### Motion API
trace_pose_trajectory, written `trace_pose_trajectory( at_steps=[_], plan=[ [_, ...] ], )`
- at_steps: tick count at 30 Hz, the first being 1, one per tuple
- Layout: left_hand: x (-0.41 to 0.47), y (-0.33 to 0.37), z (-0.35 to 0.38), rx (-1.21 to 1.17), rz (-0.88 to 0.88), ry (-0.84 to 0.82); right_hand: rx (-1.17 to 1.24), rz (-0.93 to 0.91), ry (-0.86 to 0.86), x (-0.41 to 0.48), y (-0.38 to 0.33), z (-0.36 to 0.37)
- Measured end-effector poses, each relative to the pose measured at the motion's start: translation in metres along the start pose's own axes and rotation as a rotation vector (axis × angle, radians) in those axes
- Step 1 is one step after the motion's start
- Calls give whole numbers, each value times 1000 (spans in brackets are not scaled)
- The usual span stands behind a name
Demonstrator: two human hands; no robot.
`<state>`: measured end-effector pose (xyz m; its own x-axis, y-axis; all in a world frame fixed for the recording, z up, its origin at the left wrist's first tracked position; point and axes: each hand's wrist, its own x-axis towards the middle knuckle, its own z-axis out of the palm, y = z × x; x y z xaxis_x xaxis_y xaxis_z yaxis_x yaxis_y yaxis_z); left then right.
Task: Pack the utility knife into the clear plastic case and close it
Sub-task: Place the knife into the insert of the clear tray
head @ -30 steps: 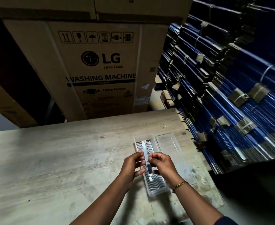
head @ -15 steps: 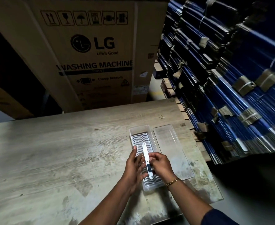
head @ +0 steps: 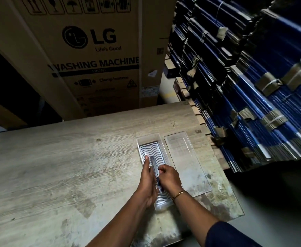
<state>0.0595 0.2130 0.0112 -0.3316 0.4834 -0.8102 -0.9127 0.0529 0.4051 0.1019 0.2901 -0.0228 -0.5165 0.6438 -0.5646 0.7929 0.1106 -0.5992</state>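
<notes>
- Knife [head: 155, 168]: pinched lengthwise between both my hands, over the open case's tray [head: 152, 148].
- Left hand [head: 147, 177] presses its left side; right hand [head: 170, 177] grips its right side.
- Lid [head: 185, 161] lies flat just right of the tray, on the wooden table [head: 66, 166].

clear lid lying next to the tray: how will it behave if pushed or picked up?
The clear lid looks thin, so probably light and slightly flexible. It lies flat on the wooden table, so it will likely slide, not roll or tip. Its smooth plastic may be slippery.
</notes>
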Motion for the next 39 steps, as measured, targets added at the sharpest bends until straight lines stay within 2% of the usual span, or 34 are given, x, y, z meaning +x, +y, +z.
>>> trace_pose_trajectory(
  at_steps=[10, 22, 39],
  plan=[
    [8, -6, 1, -31, -42, 31, -133, -29, -40, 1, 2, 5],
    [13, -9, 2, -26, -33, -62, -145, 42, -44, 3, -2, 1],
    [14, -9, -2, -23, 13, -41, -171, 49, -43, 3, -5, 1]
  ],
)
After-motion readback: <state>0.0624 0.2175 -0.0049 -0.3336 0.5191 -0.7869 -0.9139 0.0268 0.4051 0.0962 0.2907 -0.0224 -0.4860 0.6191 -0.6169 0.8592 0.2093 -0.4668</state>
